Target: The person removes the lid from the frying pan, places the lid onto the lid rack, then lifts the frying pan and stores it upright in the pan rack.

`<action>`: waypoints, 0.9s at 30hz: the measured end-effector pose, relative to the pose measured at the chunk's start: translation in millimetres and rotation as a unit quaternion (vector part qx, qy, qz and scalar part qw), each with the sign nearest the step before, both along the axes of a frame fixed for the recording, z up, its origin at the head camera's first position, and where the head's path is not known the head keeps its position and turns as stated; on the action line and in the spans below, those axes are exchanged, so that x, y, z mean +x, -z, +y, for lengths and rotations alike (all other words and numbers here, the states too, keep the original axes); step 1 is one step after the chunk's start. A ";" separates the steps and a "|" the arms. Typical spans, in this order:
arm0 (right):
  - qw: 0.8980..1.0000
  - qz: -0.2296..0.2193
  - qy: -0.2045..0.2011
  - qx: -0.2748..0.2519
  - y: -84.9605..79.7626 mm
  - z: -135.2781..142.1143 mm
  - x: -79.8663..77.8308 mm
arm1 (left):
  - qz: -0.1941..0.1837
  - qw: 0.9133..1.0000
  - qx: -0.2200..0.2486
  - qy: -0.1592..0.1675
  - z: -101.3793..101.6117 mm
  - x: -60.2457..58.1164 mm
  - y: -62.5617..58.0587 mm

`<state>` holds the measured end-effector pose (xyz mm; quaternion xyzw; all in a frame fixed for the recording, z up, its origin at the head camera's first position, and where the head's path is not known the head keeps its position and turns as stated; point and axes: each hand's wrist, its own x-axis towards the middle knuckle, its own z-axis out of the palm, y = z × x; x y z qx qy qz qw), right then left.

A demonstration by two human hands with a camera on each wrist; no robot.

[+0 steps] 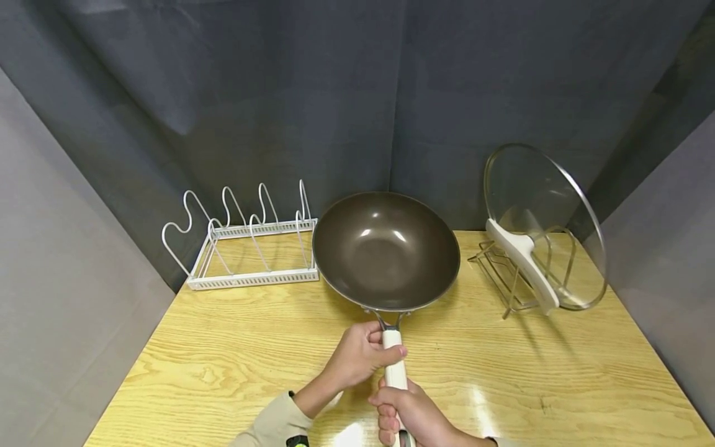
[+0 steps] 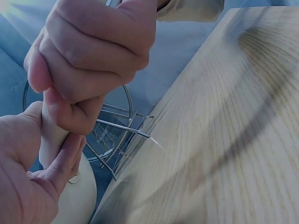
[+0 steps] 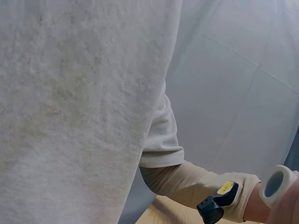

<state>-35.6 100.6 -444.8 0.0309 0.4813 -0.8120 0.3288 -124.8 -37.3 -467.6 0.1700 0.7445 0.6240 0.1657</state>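
Observation:
A dark brown wok (image 1: 385,254) with a long cream handle (image 1: 395,372) is in the middle of the head view, its inside facing me. My left hand (image 1: 360,357) pinches the handle near the wok, thumb across the top. Closer to me, my right hand (image 1: 416,413) grips the handle with curled fingers. In the left wrist view the right hand (image 2: 96,51) is wrapped round the handle beside the left hand (image 2: 28,168), and the wok's pale outside (image 2: 81,196) shows below. The right wrist view has the handle's hollow end (image 3: 274,185) at its right edge.
A white wire rack (image 1: 254,279) with upright loops stands at the back left of the wooden table (image 1: 234,347). At the right, a glass lid (image 1: 544,217) with a cream handle leans in a metal stand (image 1: 511,288). Dark curtain (image 1: 357,93) hangs behind.

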 end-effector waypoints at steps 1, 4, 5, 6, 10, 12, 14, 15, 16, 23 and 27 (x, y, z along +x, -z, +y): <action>1.000 -0.001 -0.001 -0.004 -0.9 0.5 -0.1 | -0.001 1.000 0.002 0.002 0.2 -0.1 -1.2; 1.000 -0.003 -0.003 -0.011 -2.9 1.8 -0.1 | -0.002 1.000 0.005 0.007 0.9 -0.6 -5.1; 1.000 -0.004 -0.002 -0.012 -3.5 1.8 -0.2 | -0.001 1.000 0.004 0.009 1.1 -0.8 -6.3; 1.000 -0.005 0.000 -0.014 -4.3 1.7 -0.3 | 0.002 1.000 0.000 0.009 1.1 -1.1 -7.6; 1.000 -0.003 0.011 -0.008 -7.6 0.3 -0.6 | 0.007 1.000 -0.012 0.004 0.6 -1.8 -12.9; 1.000 0.000 0.014 -0.006 -9.1 -0.2 -0.7 | 0.005 1.000 -0.014 0.001 0.3 -1.7 -15.5; 1.000 0.005 0.013 -0.005 -10.2 -0.4 -0.8 | 0.004 1.000 -0.014 0.000 -0.3 -1.4 -18.3; 1.000 0.007 0.012 -0.005 -10.9 -0.4 -1.0 | 0.005 1.000 -0.013 -0.001 -0.5 -1.4 -19.4; 1.000 0.010 0.011 -0.007 -11.6 -0.5 -1.2 | 0.006 1.000 -0.012 -0.001 -0.7 -1.4 -20.4; 1.000 0.020 -0.001 -0.022 -15.6 -1.0 -2.3 | 0.025 1.000 -0.013 -0.003 -2.9 -2.5 -26.6; 1.000 0.021 0.000 -0.019 -19.1 -2.3 -3.2 | 0.028 1.000 -0.010 -0.004 -4.2 -2.7 -32.0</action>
